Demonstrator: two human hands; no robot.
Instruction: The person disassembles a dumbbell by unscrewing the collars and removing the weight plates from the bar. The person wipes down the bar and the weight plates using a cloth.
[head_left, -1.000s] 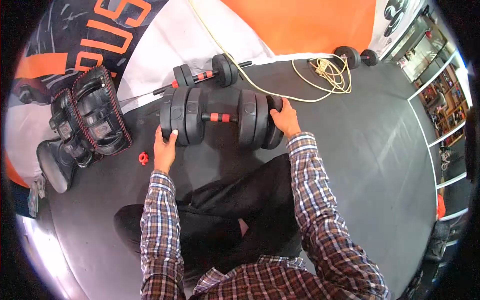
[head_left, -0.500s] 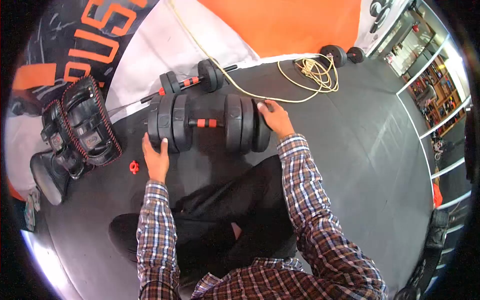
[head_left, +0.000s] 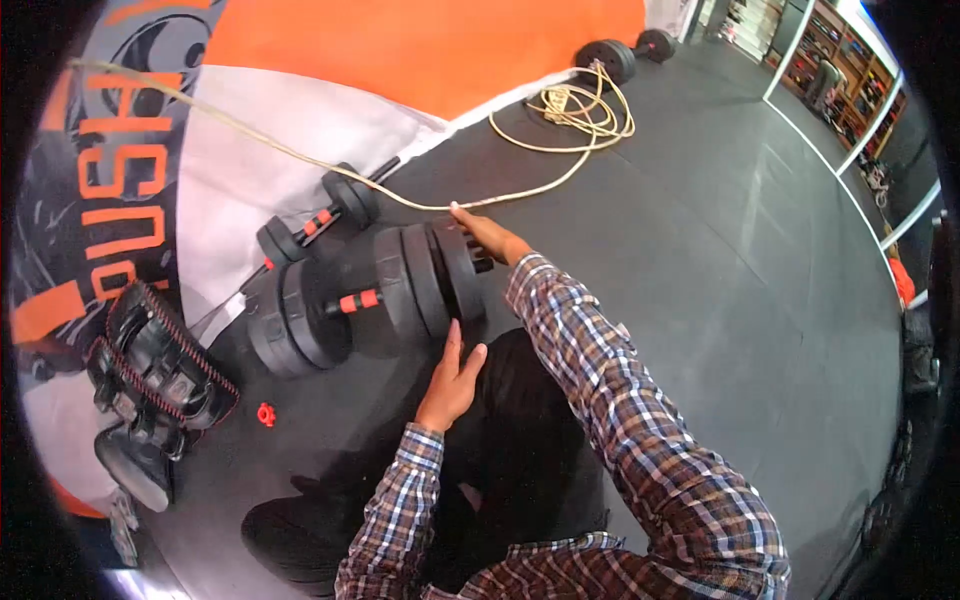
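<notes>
A black dumbbell with a red-banded handle (head_left: 360, 301) lies on the mat in front of my crossed legs, thick plates at both ends. On its right end the outermost weight plate (head_left: 460, 275) leans slightly away from the plates beside it, leaving a gap. My right hand (head_left: 488, 238) grips this plate's upper edge, fingers partly hidden behind it. At the lower edge, my left hand (head_left: 449, 388) has a fingertip by the gap and its thumb on the outer side. A red star-shaped collar (head_left: 266, 414) lies on the mat at left.
Behind it lies a smaller dumbbell (head_left: 318, 222), near the wall. Black strike pads (head_left: 165, 370) rest at left. A yellow cord (head_left: 560, 182) runs across the mat to a coil near another dumbbell (head_left: 606, 62). White-framed glass panels (head_left: 835, 165) line the right side.
My left hand has moved from the dumbbell's left end to the right-end outer plate. That plate now tilts away from its neighbours. The view has turned, and the dumbbell appears more slanted.
</notes>
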